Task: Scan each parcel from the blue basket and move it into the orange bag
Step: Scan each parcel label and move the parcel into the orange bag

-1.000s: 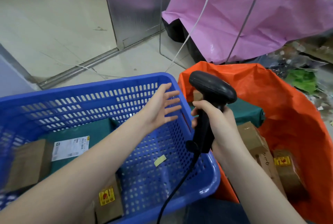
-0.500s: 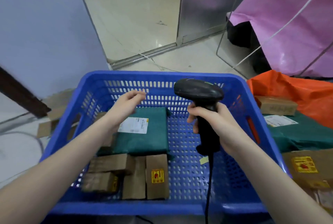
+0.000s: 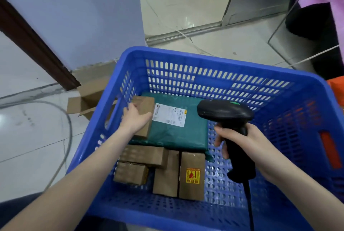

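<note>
A: Left hand (image 3: 136,119)?
B: Box (image 3: 144,112) gripped, far-left corner of basket (image 3: 214,59), atop green parcel (image 3: 178,132).
A: Right hand (image 3: 247,143)?
B: Scanner (image 3: 225,113) gripped, held over basket's right side.

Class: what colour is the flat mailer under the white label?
Dark green mailer, head view.

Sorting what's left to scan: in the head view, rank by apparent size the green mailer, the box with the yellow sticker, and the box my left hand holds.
1. green mailer
2. box with the yellow sticker
3. box in the left hand, though the hand partly hides it, so 2 versus 3 is unsure.
</note>
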